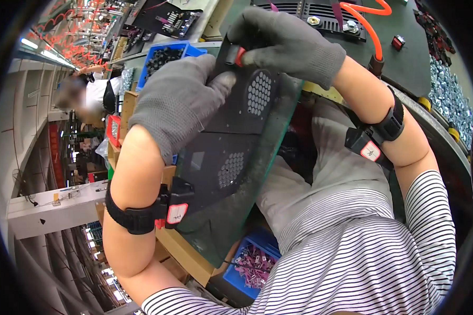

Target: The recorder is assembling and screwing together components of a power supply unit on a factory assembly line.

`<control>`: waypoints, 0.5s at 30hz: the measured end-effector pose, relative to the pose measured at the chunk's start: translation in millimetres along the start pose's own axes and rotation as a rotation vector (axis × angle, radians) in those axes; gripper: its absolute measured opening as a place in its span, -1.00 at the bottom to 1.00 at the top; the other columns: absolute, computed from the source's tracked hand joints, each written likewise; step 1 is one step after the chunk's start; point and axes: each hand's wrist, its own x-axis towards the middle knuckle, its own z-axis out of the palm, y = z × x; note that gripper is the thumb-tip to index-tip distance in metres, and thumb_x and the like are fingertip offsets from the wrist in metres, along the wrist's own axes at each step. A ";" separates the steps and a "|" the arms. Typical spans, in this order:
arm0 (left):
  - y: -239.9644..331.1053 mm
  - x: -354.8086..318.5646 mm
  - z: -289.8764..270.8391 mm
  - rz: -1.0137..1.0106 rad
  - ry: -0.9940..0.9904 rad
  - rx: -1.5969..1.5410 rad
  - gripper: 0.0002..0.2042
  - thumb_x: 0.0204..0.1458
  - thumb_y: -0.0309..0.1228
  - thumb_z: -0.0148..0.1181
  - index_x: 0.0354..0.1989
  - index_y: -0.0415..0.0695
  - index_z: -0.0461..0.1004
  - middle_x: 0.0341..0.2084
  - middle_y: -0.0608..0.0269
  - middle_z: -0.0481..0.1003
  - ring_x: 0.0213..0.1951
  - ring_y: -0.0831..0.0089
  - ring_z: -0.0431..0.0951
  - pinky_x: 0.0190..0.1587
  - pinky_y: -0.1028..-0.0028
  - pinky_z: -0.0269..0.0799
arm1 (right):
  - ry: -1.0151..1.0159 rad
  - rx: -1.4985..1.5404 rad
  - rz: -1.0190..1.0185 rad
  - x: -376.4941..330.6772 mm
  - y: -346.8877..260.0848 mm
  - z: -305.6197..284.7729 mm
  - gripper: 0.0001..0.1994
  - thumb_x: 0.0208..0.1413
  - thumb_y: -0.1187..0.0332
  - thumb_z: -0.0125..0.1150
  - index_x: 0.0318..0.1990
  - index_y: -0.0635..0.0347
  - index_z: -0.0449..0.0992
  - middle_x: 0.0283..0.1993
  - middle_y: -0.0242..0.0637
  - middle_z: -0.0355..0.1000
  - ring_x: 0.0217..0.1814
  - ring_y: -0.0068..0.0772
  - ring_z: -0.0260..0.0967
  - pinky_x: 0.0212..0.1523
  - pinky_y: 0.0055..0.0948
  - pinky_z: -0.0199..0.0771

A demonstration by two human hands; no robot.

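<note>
A black metal panel with a round patch of holes lies on the green bench mat in front of me. My left hand, in a grey knit glove, grips its left side with the thumb on top; its other fingers are partly hidden. My right hand, gloved alike, pinches a small black-and-red rocker switch at the panel's upper end, fingers curled over it. Nearer my body is a second perforated black panel, its edge against the first.
Beyond the hands stand a blue bin of dark small parts and a black panel with fittings. An orange coiled hose hangs at right, near a loose red-and-black switch and piled metal parts. Low down sits a blue bin of purple pieces.
</note>
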 end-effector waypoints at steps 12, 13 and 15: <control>1.4 13.7 14.1 -0.117 0.121 0.041 -0.60 0.05 -0.07 -0.06 -0.50 -0.18 0.49 -0.51 -0.08 0.48 -0.34 0.01 0.48 -0.26 0.17 0.35 | -0.082 -0.628 -0.004 28.8 -1.9 -11.6 -0.57 -0.20 0.35 0.35 -0.13 0.27 0.40 -0.25 -0.16 0.41 -0.20 -0.26 0.41 -0.15 -0.38 0.40; 3.0 12.8 13.3 -0.136 0.132 0.063 -0.60 0.04 -0.07 -0.06 -0.49 -0.17 0.50 -0.49 -0.07 0.48 -0.33 0.01 0.48 -0.25 0.16 0.35 | -0.046 -0.641 -0.015 30.0 -0.2 -10.5 -0.55 -0.22 0.18 0.36 -0.17 0.24 0.44 -0.25 -0.10 0.47 -0.16 -0.17 0.44 -0.15 -0.34 0.41; 6.6 12.0 10.4 -0.147 0.132 0.036 -0.60 0.05 -0.06 -0.07 -0.48 -0.16 0.51 -0.49 -0.05 0.48 -0.33 0.01 0.48 -0.24 0.16 0.35 | -0.067 -0.600 -0.083 24.6 -0.9 -12.4 -0.52 -0.22 0.21 0.37 -0.12 0.26 0.41 -0.24 -0.09 0.44 -0.16 -0.15 0.42 -0.14 -0.33 0.40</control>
